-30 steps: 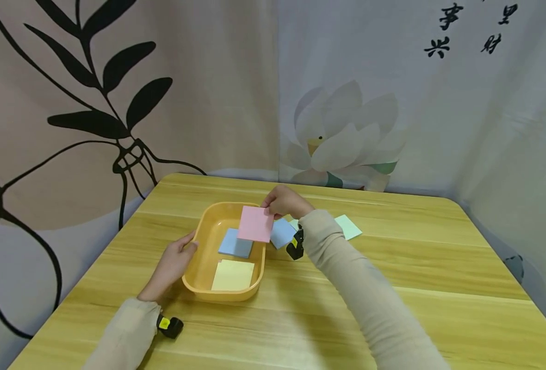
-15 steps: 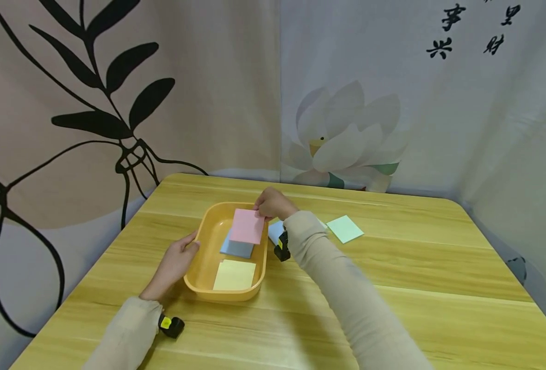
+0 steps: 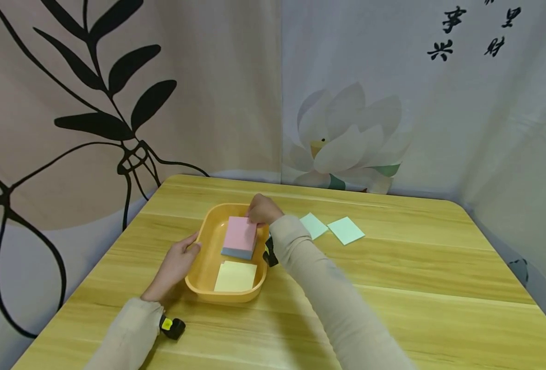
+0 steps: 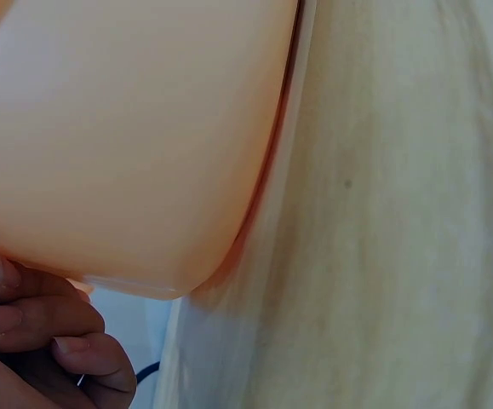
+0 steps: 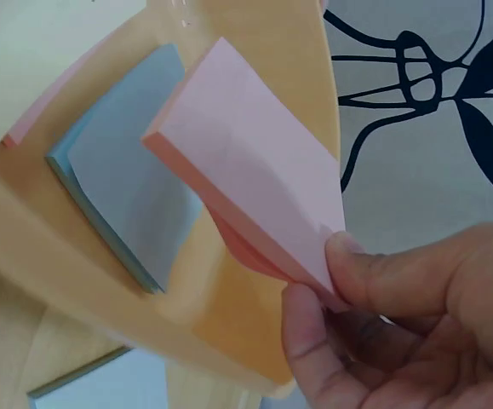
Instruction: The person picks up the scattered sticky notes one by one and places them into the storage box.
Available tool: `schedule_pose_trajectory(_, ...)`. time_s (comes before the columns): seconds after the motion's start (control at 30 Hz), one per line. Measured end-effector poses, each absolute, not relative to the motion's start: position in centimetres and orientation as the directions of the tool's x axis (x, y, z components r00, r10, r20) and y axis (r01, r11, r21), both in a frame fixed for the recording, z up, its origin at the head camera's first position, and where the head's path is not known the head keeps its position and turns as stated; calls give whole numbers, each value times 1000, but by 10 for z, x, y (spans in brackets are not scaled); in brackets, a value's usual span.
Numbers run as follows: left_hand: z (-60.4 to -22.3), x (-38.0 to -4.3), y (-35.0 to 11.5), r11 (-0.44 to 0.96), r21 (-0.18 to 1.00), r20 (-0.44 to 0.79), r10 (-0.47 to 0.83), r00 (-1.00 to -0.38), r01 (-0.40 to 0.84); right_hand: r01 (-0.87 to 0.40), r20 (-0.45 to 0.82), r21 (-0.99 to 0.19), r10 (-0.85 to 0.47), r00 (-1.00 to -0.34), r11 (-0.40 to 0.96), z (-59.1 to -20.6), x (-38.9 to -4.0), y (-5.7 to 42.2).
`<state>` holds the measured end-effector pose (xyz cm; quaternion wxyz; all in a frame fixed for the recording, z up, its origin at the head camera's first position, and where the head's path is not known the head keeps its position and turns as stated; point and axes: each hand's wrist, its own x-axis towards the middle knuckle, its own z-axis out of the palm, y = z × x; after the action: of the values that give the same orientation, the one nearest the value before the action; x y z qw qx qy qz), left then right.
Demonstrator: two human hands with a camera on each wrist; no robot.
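Note:
A yellow plastic tray [image 3: 203, 277] sits on the table, and my left hand [image 3: 179, 264] grips its left rim, thumb on top. In the left wrist view, curled fingers [image 4: 42, 315] lie at the tray's wall [image 4: 127, 153]. My right hand [image 3: 264, 209] pinches a pink sticky note pad [image 3: 240, 232] by one edge between thumb and fingers. The pink pad [image 5: 255, 162] is tilted over the tray, above a blue sticky note pad [image 5: 127, 170] lying inside. Nearer the tray's front lies a pale yellow pad [image 3: 236, 276], with a pink edge showing under it in the right wrist view.
Two pale green sticky note pads [image 3: 345, 230] lie on the wooden table [image 3: 416, 288] right of the tray. Another pad [image 5: 101, 383] lies just outside the tray's rim, mostly hidden by the right wrist in the head view. A printed curtain [image 3: 226, 103] hangs behind the table.
My right hand has moved left and down with the pink pad, from the tray's right rim to over the blue pad inside. The left hand keeps its grip on the rim.

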<state>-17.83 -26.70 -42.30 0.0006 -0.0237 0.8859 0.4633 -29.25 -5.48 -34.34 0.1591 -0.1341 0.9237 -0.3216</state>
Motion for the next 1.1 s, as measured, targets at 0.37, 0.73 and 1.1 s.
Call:
schedule_pose_trajectory(0.37,-423,-177,-265,586,809,-22,-45,-999,-44,-115,-251,-593,-319,-914,797,-357,-290,-69)
schedule_pose_trajectory(0.73,-420,-177,-265,564,824,-30,-36,-999,-45,-216,-296,-415,-356,-887,884,-354,-286,-73)
schedule_pose_trajectory(1.1,-420,-176,-266,546,837,-28,-31,-999,-41,-220,-337,-407,-370,-865,886,-354,-282,-71)
